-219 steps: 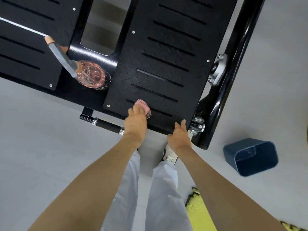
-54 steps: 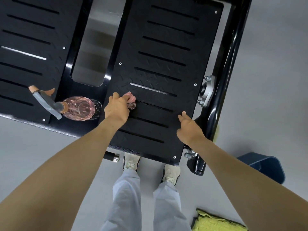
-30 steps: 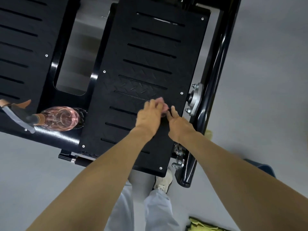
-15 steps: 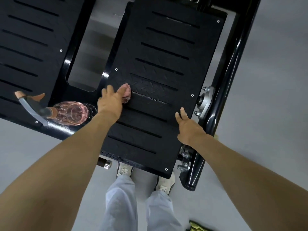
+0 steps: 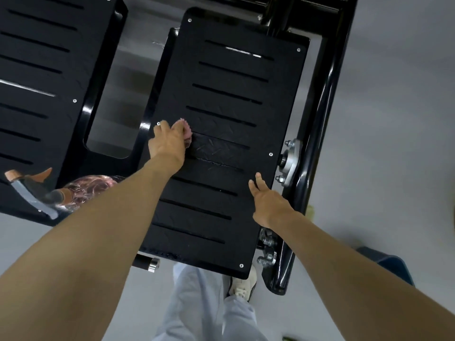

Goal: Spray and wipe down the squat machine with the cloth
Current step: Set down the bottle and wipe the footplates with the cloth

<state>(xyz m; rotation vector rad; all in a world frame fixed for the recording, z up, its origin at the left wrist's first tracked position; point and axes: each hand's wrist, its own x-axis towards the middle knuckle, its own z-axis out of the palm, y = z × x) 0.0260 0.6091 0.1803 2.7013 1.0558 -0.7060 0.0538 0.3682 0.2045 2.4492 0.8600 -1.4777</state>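
The squat machine's black slotted right footplate (image 5: 221, 99) fills the middle of the view. My left hand (image 5: 168, 141) presses a small pink cloth (image 5: 186, 130) onto the plate near its left edge; most of the cloth is hidden under my fingers. My right hand (image 5: 267, 201) rests with straight fingers on the plate's right edge, holding nothing. A clear pink spray bottle (image 5: 86, 189) with a grey and orange trigger head (image 5: 32, 190) stands on the frame between the two plates, left of my left forearm.
A second slotted footplate (image 5: 37, 70) lies at the left. The black frame tube (image 5: 317, 124) with a silver bearing bracket (image 5: 290, 158) runs along the right. A dark blue bin (image 5: 389, 264) sits on the grey floor at the right. My legs and shoe (image 5: 242, 286) are below.
Over the last second my left hand has carried the cloth from the plate's right side back to its left edge. My right hand has stayed at the right edge.
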